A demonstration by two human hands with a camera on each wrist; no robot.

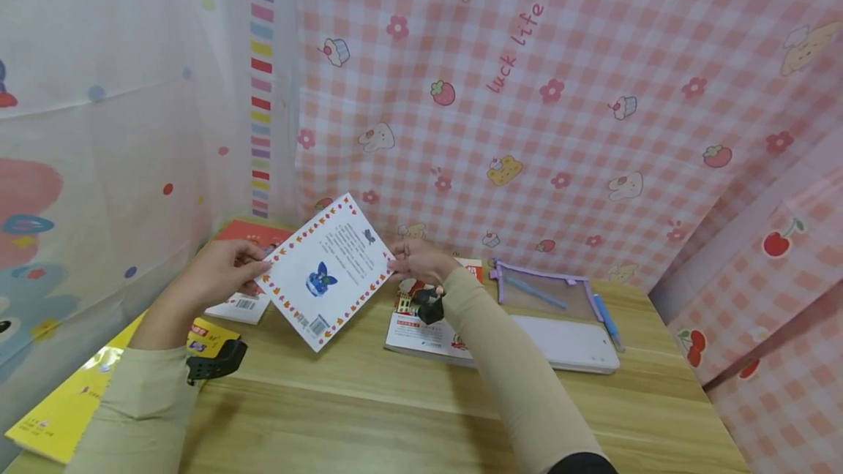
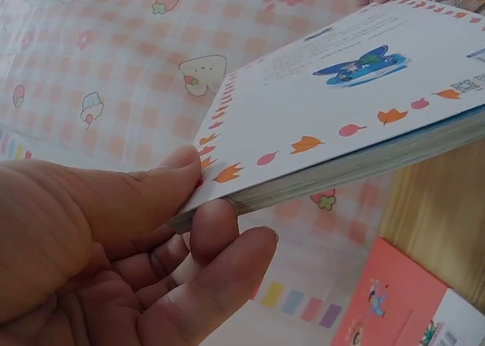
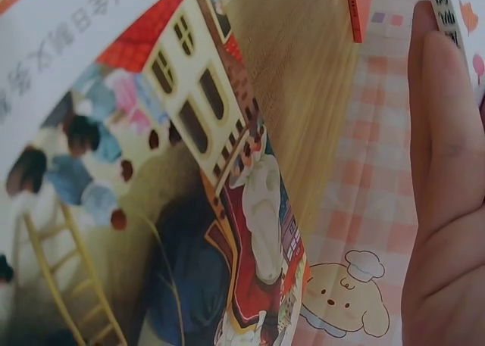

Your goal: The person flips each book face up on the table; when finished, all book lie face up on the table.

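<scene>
Held tilted above the wooden table, a thick paperback book (image 1: 342, 262) shows its white back cover with a leaf border, small print and a blue picture. My left hand (image 1: 220, 273) pinches its left corner, thumb on the cover and fingers beneath, as the left wrist view shows along the page edges. On the far right side, my right hand (image 1: 421, 262) grips the opposite edge; in the right wrist view its fingers (image 3: 447, 81) lie along the spine. Under the right wrist lies another book (image 1: 421, 335) with a house picture on its cover.
Behind my left hand lies a red and white book (image 1: 240, 308). A yellow book (image 1: 72, 397) is under the left forearm. At the right are a white flat case (image 1: 579, 350), a purple-edged mesh pouch (image 1: 546, 298) and a blue pen (image 1: 609, 322). A checked curtain (image 1: 560, 130) hangs behind.
</scene>
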